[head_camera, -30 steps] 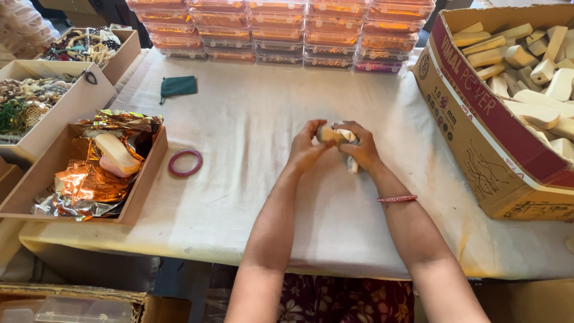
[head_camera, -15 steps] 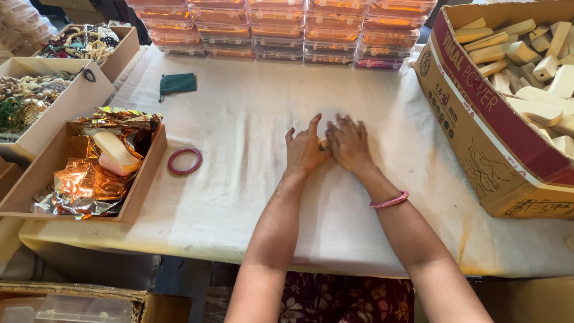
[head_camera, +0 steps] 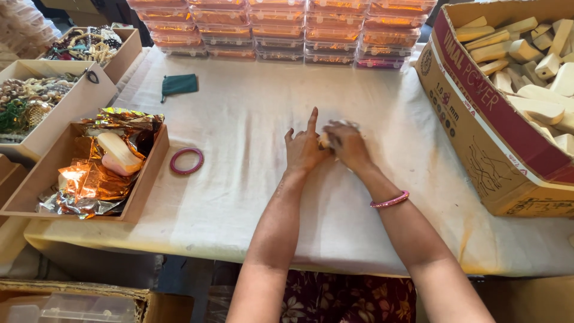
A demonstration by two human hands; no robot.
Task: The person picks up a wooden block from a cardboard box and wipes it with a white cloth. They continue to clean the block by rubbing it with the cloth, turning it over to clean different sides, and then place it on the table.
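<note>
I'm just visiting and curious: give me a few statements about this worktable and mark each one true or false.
1. Both hands, left hand and right hand, meet over a small pale object. True.
2. The red ring sits on the left wrist. False: it lies on the white cloth.
3. The big cardboard box holds pale wooden blocks. True.
4. The green pouch lies inside the foil tray. False: it lies on the cloth.

hands: two, left hand (head_camera: 304, 149), right hand (head_camera: 347, 145) | red bangle (head_camera: 186, 161) on cloth: one | green pouch (head_camera: 179, 85): one | open cardboard boxes, left: three; right: one
</note>
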